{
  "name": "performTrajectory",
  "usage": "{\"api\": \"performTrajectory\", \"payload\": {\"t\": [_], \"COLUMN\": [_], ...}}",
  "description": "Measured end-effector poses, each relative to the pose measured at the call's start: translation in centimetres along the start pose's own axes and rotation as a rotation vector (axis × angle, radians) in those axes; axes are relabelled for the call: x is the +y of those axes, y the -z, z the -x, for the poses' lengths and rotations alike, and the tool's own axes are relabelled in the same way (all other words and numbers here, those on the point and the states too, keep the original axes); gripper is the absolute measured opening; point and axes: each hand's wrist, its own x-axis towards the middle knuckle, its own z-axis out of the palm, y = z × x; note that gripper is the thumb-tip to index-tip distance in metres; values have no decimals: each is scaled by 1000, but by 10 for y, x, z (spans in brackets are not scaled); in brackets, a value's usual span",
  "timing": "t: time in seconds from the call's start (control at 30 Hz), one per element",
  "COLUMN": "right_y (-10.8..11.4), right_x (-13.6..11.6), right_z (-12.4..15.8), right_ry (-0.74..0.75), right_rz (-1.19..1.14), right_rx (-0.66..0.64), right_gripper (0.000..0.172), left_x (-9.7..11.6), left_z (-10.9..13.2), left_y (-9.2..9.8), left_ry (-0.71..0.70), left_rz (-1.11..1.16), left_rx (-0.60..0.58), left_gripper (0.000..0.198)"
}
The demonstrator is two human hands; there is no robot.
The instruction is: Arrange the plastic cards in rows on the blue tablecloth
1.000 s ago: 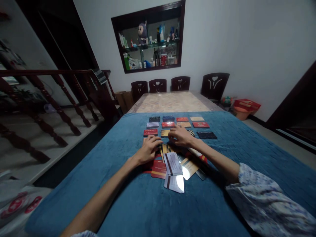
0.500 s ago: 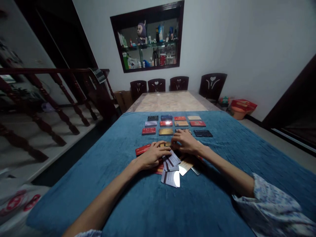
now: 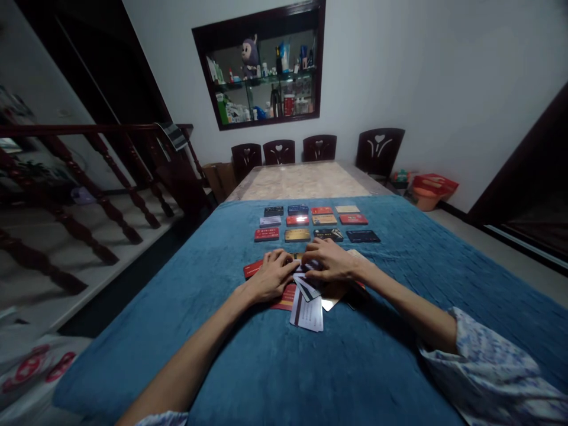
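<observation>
On the blue cloth (image 3: 239, 367), a loose heap of cards lies under and between both hands. My left hand (image 3: 270, 275) rests on the heap's left side, fingers spread over red cards (image 3: 284, 297). My right hand (image 3: 331, 260) lies over the heap's right side, its fingers bent and apart on pale cards. White cards with dark stripes (image 3: 307, 312) stick out toward me below the hands. Beyond the hands stand three rows of small card stacks, among them a gold stack (image 3: 297, 235), a black one (image 3: 328, 235) and a dark blue one (image 3: 362, 236).
Past the cloth, the bare marble tabletop (image 3: 306, 177) reaches dark chairs (image 3: 380, 151). A wooden railing (image 3: 89, 128) runs along the left, with a white plastic bag (image 3: 35, 373) at lower left. A red bag (image 3: 437, 186) sits at the right wall.
My right hand has shifted slightly down and toward the middle, uncovering the black stack behind it. The striped white cards lie at a different angle. My left hand has moved slightly left.
</observation>
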Motion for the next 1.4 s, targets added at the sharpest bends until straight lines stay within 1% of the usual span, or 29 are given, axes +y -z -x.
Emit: {"api": "performTrajectory", "payload": {"t": [0.13, 0.23, 0.4, 0.5, 0.73, 0.83, 1.0, 1.13, 1.27, 1.4], "right_y": [3, 6, 4, 1, -1, -5, -15, -16, -14, -15], "right_x": [-1, 1, 9, 14, 16, 14, 7, 1, -2, 0], "right_z": [1, 2, 3, 2, 1, -2, -6, -8, -7, -6], "right_ry": [-21, -46, -18, 17, 144, 153, 123, 100, 62, 40], "right_rz": [-4, -9, -52, -50, -19, 59, 194, 185, 135, 81], "right_rx": [-53, -94, -99, -81, 33, 132, 312, 410, 472, 475], "right_gripper": [34, 36, 39, 36, 25, 23, 25, 25, 28, 30], "left_x": [-3, -5, -6, -7, -16, -17, -16, -16, -15, -15], "left_z": [2, 4, 5, 5, 3, 4, 4, 4, 4, 5], "left_y": [-1, 0, 1, 1, -2, 0, 4, 6, 6, 4], "left_ry": [10, 8, -77, -131, -197, -189, -117, -48, 18, 60], "left_rz": [-9, -13, -63, -113, -236, -248, -222, -190, -143, -61], "left_rx": [22, 37, 72, 103, 201, 221, 257, 310, 365, 394], "left_gripper": [35, 33, 24, 21, 23, 27, 30, 27, 26, 24]}}
